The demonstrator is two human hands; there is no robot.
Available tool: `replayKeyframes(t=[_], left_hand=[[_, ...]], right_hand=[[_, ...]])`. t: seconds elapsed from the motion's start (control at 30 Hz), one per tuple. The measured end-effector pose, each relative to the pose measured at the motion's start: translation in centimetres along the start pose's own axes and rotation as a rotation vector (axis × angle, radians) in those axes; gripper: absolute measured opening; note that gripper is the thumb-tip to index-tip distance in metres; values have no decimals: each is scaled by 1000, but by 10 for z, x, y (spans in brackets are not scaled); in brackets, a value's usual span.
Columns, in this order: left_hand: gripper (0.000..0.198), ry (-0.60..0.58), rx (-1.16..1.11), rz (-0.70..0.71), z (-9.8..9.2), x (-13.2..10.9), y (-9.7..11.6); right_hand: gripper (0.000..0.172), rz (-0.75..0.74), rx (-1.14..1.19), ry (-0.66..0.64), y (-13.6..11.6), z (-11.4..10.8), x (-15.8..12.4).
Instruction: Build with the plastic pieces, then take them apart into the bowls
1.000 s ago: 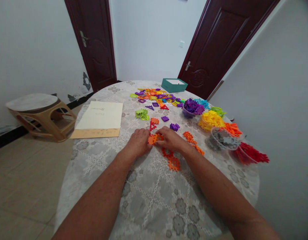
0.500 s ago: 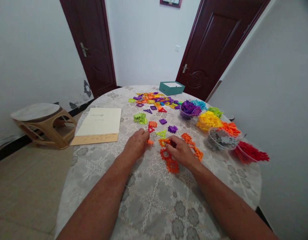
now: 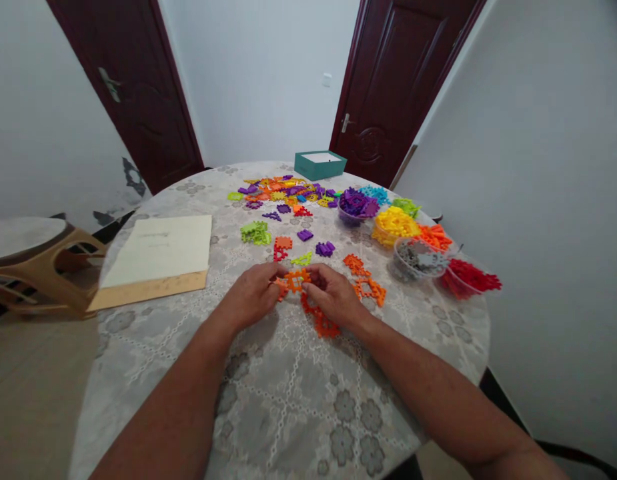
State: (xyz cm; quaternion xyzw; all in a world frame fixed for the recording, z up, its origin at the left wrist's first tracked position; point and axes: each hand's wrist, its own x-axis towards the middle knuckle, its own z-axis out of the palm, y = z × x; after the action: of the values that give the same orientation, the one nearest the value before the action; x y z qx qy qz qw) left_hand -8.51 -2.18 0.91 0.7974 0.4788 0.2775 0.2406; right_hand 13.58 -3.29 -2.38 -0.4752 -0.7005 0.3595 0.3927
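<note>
Working at a distance through the head camera, I took as landmark the orange, square, toothed plastic frame (image 3: 293,280). It was held upright between the two hands, at the grey-white patterned tablecloth (image 3: 278,380); I could not confirm whether its lower edge touched the cloth.

The person's bare right hand (image 3: 328,293) was clamped on the frame's right side, thumb against fingers. The bare left hand (image 3: 248,297) was closed on a flat orange plastic piece (image 3: 282,288) at the frame's left; its fingertips were partly hidden, and I could not tell whether the two pieces met. In my judgement, each was gripped by its outer side so that the facing edges stayed unobstructed.

Just nearer than the frame, partly under the right hand, lay toothed red-orange plastic pieces (image 3: 326,325). Just beyond it lay a lime-green triangular plastic piece (image 3: 302,259).

Well to its right, clear plastic bowls (image 3: 404,267) held grey plastic pieces (image 3: 422,257) and other colours — presumably sorted by shade for easy picking. Well to its left lay a cream paper sheet (image 3: 161,250), its writing illegible — probably set aside so the arms had room. Far beyond it lay a mixed-colour plastic heap (image 3: 278,193).
</note>
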Motion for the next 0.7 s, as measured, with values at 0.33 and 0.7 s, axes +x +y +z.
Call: replayKeyframes(t=[0.33,0.7], left_hand=[[32,50,-705,-374,11,7,7],[44,122,-1202,-553,9,10,16]], right_hand=[[30,-79,-531,-4,-21,-73,5],[31,491,-1003,-321,14,-151,-8]])
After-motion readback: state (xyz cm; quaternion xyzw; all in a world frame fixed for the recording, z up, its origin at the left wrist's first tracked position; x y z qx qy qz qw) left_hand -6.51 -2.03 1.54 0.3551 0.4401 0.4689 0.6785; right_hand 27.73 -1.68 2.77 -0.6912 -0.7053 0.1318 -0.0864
